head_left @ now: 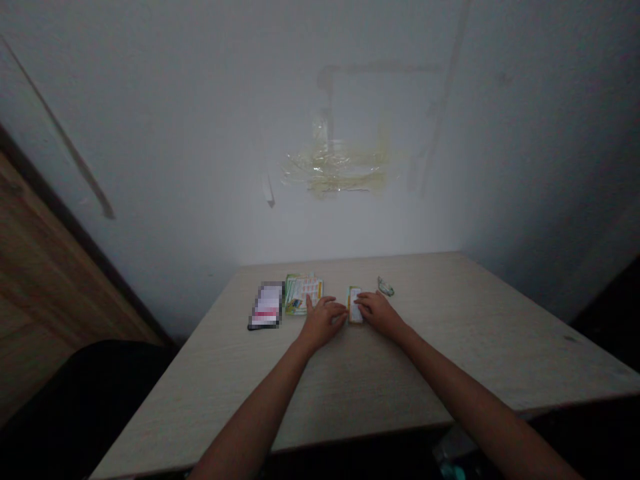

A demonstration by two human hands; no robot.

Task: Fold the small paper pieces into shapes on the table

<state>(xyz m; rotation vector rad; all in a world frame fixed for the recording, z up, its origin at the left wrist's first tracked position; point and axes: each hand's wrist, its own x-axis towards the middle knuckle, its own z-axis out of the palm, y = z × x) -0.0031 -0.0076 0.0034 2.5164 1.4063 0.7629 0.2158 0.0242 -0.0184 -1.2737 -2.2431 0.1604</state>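
From the near edge of the table, both forearms are extended inward, the left one slanted up to the right and the right one slanted up to the left; between the left hand and the right hand, a small printed packet is framed, laid flat on the tabletop beyond its middle, nearer the far edge than the near one. The packet's long axis is pointed from near edge to far edge, so that its long sides are faced by the two hands; its right long side is overlapped by the right fingertips, and the right hand is therefore judged the nearer; its left long side is approached by the thumb and forefinger of the left hand, which are brought close together, though contact there cannot be made out. The other left fingers are spread, the outermost at the near right part of some printed leaflets; whether the packet is pinched by either hand cannot be told.

To the left of the leaflets, just beside them and towards the left edge of the table, a phone is laid, its screen blurred; just beyond the right hand, a small crumpled item is seen; past the far edge, clear tape is stuck to the wall.
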